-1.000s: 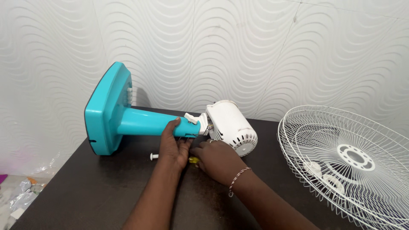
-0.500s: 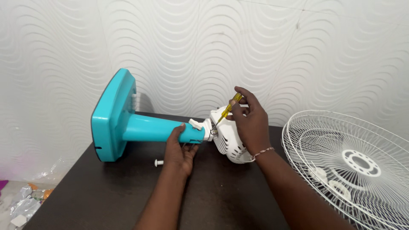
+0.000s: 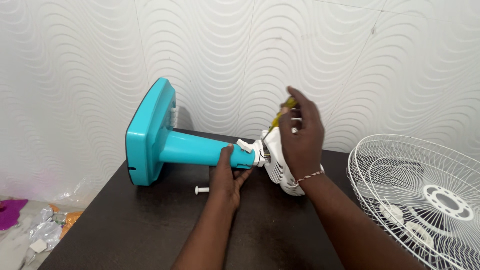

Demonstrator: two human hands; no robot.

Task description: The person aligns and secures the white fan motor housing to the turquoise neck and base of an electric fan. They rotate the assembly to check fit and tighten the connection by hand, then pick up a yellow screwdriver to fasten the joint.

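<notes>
Nearby, white fan grille (image 3: 425,195) and white peg (image 3: 201,190) beside hands (image 3: 227,177).

Left hand (image 3: 227,175) grips the turquoise plastic fan stand (image 3: 185,147), lying sideways on the dark brown table (image 3: 140,225). Right hand (image 3: 300,137) pinches a yellow-handled screwdriver (image 3: 281,116), tip angled into the white motor housing (image 3: 282,170). White plastic pin (image 3: 201,190) lies beside; white wire fan guard (image 3: 425,195) rests on the right.

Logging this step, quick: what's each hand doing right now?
Left hand: closed around the teal fan stand.
Right hand: closed on a yellow-handled screwdriver, at the white motor housing.
</notes>
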